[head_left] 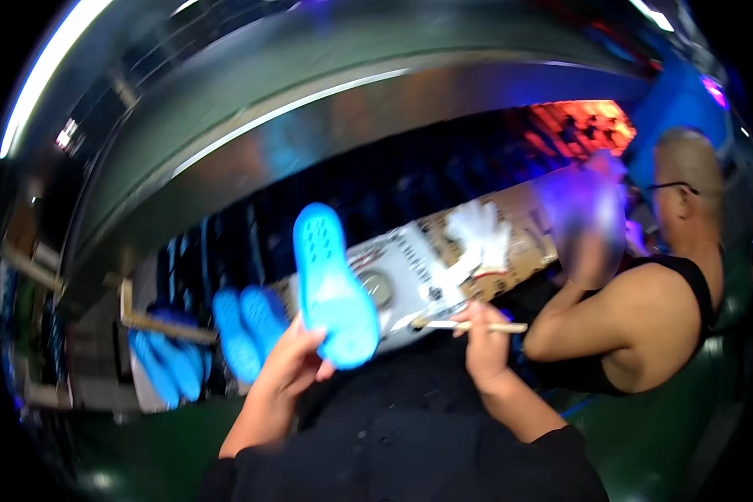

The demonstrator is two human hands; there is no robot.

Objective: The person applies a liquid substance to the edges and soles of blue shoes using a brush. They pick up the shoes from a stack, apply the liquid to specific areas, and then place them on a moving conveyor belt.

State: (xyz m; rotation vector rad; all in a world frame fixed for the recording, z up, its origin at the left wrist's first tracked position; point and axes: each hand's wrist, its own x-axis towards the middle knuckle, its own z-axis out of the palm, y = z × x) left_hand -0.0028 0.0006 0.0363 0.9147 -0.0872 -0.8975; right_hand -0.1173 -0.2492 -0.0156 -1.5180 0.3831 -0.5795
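Note:
My left hand (286, 368) is closed around the lower edge of a bright blue shoe sole (333, 289), which stands nearly upright with small dark holes near its top. In my right hand (484, 351) is a thin brush (506, 327) with a pale wooden handle, gripped between the fingers and pointing left. Its tip is blurred, close to a plastic-covered board (410, 276). A round grey container (376, 289) sits on that board, partly hidden behind the sole. White gloves (481, 238) lie on brown cardboard (523, 219) beyond my right hand.
Several blue soles (241, 339) rest to the left, near a wooden bar (171, 326). A long metal housing (309, 109) spans the far side above a dark rack. An orange-red glow (590, 125) lies at far right. A co-worker (636, 309) sits close on my right.

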